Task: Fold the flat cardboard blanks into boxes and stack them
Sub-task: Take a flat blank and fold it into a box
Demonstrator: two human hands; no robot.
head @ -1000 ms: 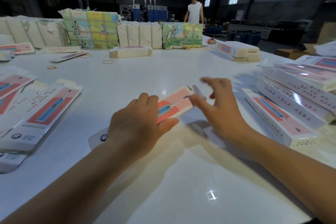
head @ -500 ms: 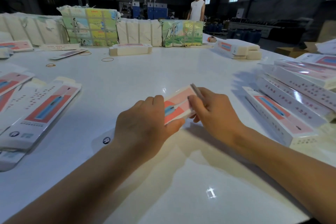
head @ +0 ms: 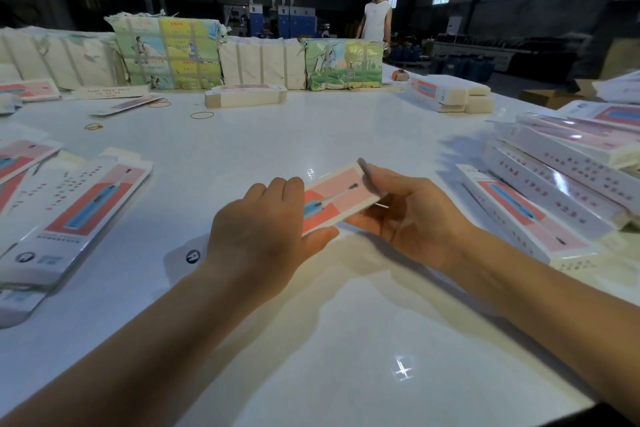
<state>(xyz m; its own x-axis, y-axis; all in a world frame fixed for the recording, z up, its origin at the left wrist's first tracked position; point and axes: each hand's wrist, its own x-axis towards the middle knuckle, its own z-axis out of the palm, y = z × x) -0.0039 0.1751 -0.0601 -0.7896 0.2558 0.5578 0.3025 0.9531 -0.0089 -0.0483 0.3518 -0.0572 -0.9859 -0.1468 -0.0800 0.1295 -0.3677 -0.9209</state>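
Lying at the centre of the frame, the long white cardboard box with a pink and red printed panel [head: 337, 199] is running its long axis from lower left to upper right across the glossy white table [head: 311, 135], with a white end piece bearing a round logo [head: 192, 256] showing at lower left past the wrist. The left hand [head: 266, 236] is covering the box's middle from above, fingers curling over the far edge and thumb lying along the near edge, so it is gripping the body. The right hand [head: 412, 215] is sitting at the upper-right end, thumb and fingers pinching around that end beside a raised grey flap [head: 367, 172]; how far the end is closing is hard to tell. The pile of finished white and pink boxes [head: 571, 180] is lying at the right of the frame, nearer the right hand, so stacking is likely calling for a carry rightward, end first. Flat printed cardboard blanks [head: 79, 211] are waiting at the left.
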